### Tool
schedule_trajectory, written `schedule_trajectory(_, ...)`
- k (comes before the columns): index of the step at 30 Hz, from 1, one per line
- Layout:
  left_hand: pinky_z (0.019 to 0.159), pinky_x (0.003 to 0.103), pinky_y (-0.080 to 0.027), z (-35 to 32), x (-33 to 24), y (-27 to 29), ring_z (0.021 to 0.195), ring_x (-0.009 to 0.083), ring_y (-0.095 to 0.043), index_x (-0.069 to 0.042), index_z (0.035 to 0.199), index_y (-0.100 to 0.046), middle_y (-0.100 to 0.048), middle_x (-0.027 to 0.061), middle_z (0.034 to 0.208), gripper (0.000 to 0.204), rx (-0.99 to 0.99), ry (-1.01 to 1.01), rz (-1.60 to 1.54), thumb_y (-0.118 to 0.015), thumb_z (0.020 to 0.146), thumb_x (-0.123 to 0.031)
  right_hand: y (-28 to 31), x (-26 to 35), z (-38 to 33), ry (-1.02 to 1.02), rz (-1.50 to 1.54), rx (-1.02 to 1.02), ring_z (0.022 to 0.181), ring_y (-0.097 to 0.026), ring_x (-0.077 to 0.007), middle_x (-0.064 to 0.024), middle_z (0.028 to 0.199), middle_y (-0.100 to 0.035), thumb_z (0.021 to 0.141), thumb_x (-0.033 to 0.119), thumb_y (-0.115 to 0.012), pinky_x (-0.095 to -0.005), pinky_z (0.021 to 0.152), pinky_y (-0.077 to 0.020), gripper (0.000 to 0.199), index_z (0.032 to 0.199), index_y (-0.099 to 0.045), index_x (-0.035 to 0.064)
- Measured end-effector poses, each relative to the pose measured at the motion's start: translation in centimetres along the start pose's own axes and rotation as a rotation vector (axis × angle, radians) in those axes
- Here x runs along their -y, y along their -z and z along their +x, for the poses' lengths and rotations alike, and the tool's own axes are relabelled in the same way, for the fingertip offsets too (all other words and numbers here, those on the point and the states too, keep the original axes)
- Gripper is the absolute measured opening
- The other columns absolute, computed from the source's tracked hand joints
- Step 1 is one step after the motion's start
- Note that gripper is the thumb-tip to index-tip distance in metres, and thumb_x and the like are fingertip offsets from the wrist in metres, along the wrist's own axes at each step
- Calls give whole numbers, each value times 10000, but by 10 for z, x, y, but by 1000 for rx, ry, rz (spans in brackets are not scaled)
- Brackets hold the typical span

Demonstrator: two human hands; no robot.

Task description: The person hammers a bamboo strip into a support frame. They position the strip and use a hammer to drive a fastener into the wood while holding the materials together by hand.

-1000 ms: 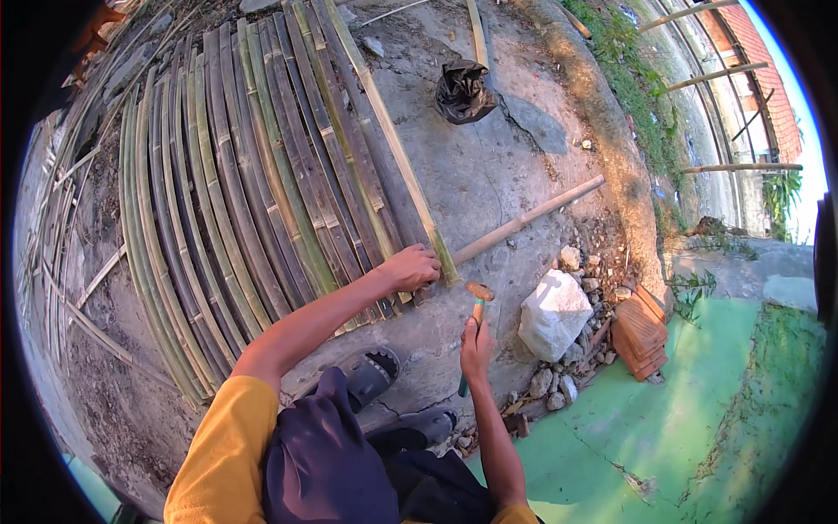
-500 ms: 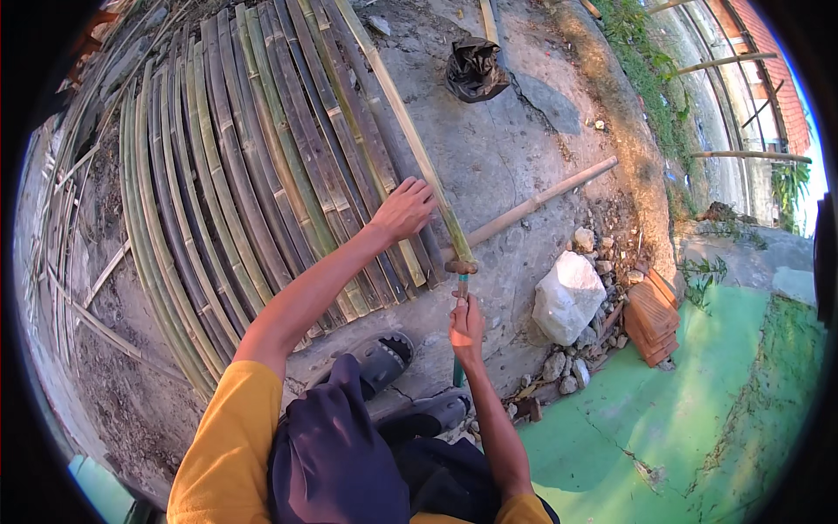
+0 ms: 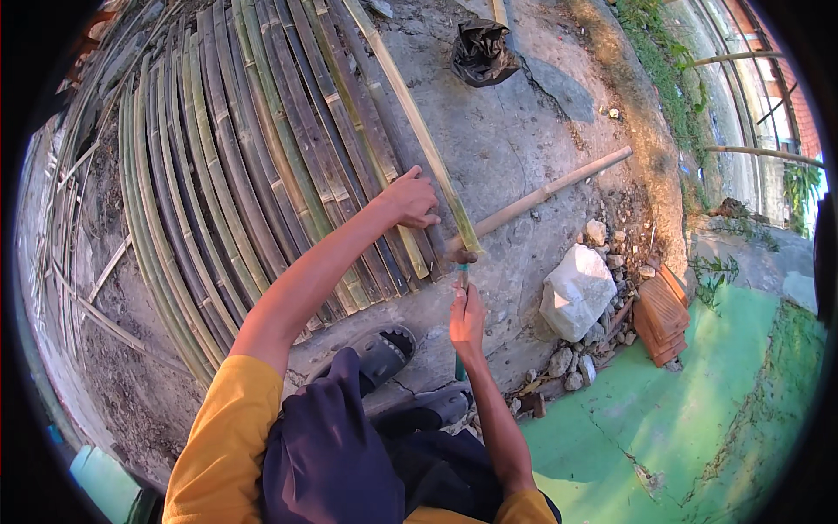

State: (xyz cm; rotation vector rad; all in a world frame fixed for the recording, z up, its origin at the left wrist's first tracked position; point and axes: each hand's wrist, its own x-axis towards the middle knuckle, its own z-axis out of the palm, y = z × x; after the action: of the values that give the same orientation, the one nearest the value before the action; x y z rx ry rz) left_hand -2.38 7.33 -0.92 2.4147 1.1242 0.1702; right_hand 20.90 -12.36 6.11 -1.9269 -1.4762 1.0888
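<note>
Hammer point(image 3: 463, 274) looks blurred, its handle point(image 3: 460, 367) partly hidden by the right hand point(image 3: 468, 320).

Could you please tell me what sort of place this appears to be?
It looks like an outdoor yard, probably serving as a makeshift work area: bamboo strips lie side by side, orange tiles sit stacked near a white rock, and grass grows beyond.

The concrete ground point(image 3: 515, 271) carries a pole point(image 3: 559, 192) ahead of the right hand point(image 3: 468, 316), a rock point(image 3: 578, 293) and stones point(image 3: 559, 362) to its right, and a bag point(image 3: 483, 54) well beyond both hands; slats point(image 3: 278, 140) spread leftward from the left hand point(image 3: 412, 199).
</note>
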Motion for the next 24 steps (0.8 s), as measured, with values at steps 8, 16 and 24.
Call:
schedule_trajectory(8, 1083, 522, -345, 15, 5, 18, 981, 316, -686, -133, 933, -819, -744, 105, 872, 373, 279, 111, -98, -802, 823, -489, 38, 26, 33, -52, 155, 8, 589, -532, -154, -56, 695, -539, 1130, 325, -453, -368, 555, -431, 351, 1201, -636, 34)
schedule_trajectory(16, 1012, 483, -336, 11, 6, 13, 933, 293, -674, -122, 918, -811, -727, 109, 859, 349, 246, 58, -128, -822, 816, -456, 29, 4, 16, 11, -132, 116, 591, -631, -326, -164, 663, -576, 1132, 299, -454, -450, 576, -452, 309, 1140, -621, 39)
schedule_trajectory(24, 981, 457, -335, 19, 2, 23, 951, 260, -672, -141, 932, -814, -748, 56, 895, 352, 275, 86, -104, -828, 821, -474, 31, -9, 39, 71, -59, 91, 577, -551, -164, -66, 662, -550, 1140, 327, -434, -374, 550, -434, 341, 1070, -619, 49)
